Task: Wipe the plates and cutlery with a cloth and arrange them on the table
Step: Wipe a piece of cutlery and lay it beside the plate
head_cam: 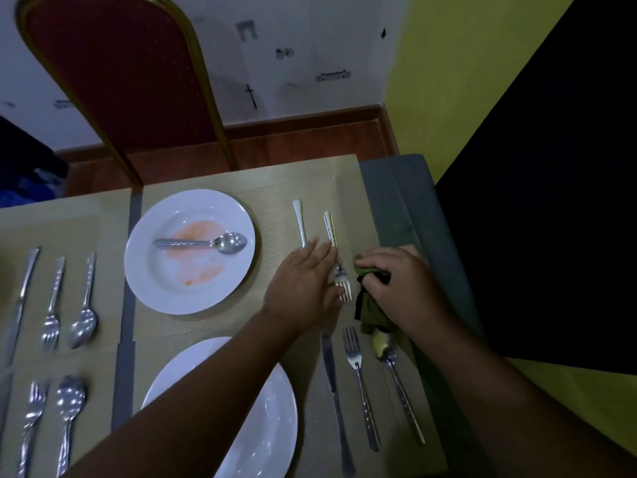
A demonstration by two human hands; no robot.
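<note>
My left hand (303, 274) lies flat with straight fingers on the placemat, its fingertips touching a fork (339, 267) and covering the lower part of a knife (300, 220). Just right of the fork, my right hand (393, 281) grips a bunched green cloth (370, 307). A white plate (189, 251) with orange smears holds a spoon (206, 242). A second white plate (272, 408) sits nearer me, partly hidden by my left forearm.
A knife (332, 384), fork (358, 377) and spoon (396, 377) lie right of the near plate. More cutlery lies on placemats at the left (51, 305). A red chair (127, 81) stands behind the table. The table's right edge (413, 208) is close to my right hand.
</note>
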